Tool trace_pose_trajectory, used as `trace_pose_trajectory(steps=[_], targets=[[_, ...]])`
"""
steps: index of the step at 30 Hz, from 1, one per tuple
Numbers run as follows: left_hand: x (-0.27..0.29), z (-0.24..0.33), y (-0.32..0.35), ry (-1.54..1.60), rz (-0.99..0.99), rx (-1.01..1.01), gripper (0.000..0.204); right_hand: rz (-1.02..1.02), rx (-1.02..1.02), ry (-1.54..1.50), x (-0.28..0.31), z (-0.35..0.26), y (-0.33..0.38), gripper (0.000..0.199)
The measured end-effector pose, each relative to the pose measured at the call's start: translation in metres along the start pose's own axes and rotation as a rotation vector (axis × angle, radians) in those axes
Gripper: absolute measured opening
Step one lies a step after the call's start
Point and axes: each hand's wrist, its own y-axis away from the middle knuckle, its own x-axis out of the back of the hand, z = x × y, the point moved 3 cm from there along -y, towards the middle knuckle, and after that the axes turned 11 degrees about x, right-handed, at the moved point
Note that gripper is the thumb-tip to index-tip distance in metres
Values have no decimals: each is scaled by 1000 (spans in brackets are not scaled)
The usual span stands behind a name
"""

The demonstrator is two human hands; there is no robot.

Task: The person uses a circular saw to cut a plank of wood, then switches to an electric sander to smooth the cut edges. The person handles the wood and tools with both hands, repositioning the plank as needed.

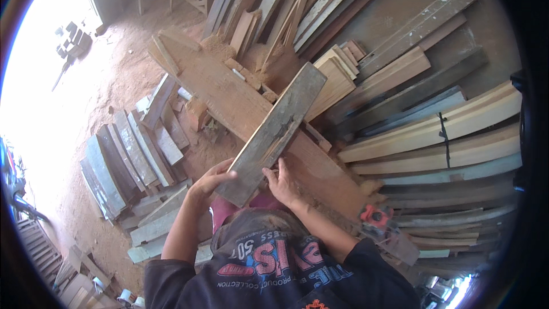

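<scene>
A grey, weathered wooden board (273, 137) lies slantwise in front of me, its near end close to my body and its far end pointing up to the right. Its face is rough, with a dark split or worn patch along the right edge. My left hand (213, 179) grips the left edge near the close end, thumb on top and fingers mostly hidden beneath. At the opposite edge, my right hand (281, 185) holds the board with thumb and fingers. Under the board, crossing it, runs a wide reddish plank bench (226, 100) dusted with sawdust.
At the bench's right end sits a tool with a red part (376, 216). Long boards (434, 131) are stacked along the right side. Short planks (123, 151) lie in rows on the sawdust-covered floor at left. Small wood blocks (247, 77) rest by the bench's far edge.
</scene>
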Motion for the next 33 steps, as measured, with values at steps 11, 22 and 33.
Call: trace_pose_trajectory(steps=[11,22,33], targets=[[-156,-23,20,-792,916,-31,108,-93,90,-161,61,58,20,72],[-209,-51,-11,-695,949,-66,103,-202,185,-207,148,107,112,55],[-245,-117,-59,209,475,-238,65,-376,458,-259,136,83,128,79]])
